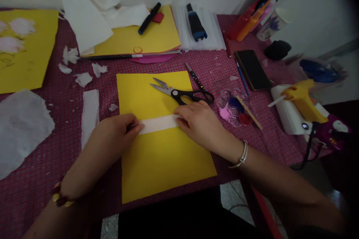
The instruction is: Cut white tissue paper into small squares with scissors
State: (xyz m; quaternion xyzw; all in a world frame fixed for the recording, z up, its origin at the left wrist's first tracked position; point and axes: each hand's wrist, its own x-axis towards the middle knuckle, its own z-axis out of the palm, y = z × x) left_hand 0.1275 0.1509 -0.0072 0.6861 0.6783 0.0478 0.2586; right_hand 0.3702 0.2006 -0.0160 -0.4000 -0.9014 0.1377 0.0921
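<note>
White strip (159,123) held at both ends, mid yellow sheet (165,164).
L hand (117,134) pinched left end, R hand (199,123) held right end down; uneven pull risked tearing/skewing it. Scissors (182,93) just far of R hand: snag risk.

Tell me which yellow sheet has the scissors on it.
The middle yellow sheet; the scissors lie at its top edge. The left sheet carries white tufts, the back sheet a black marker.

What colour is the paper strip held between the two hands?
The strip is white, lying on a yellow sheet; head view shows it best.
</note>
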